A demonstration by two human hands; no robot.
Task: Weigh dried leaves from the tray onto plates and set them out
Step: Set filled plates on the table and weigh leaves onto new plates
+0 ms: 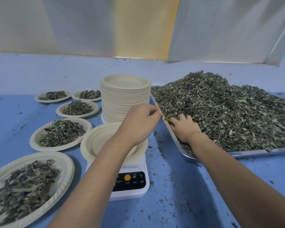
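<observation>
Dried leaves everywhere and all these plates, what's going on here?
A person is portioning dried leaves from a heaped metal tray. Their right hand digs into the heap at the tray's near corner, fingers curled into the leaves. The left hand hovers above an empty plate on a white scale, fingertips pinched together; what they hold, if anything, is unclear. Five filled plates are set out to the left, beside a tall stack of unused plates.
</observation>
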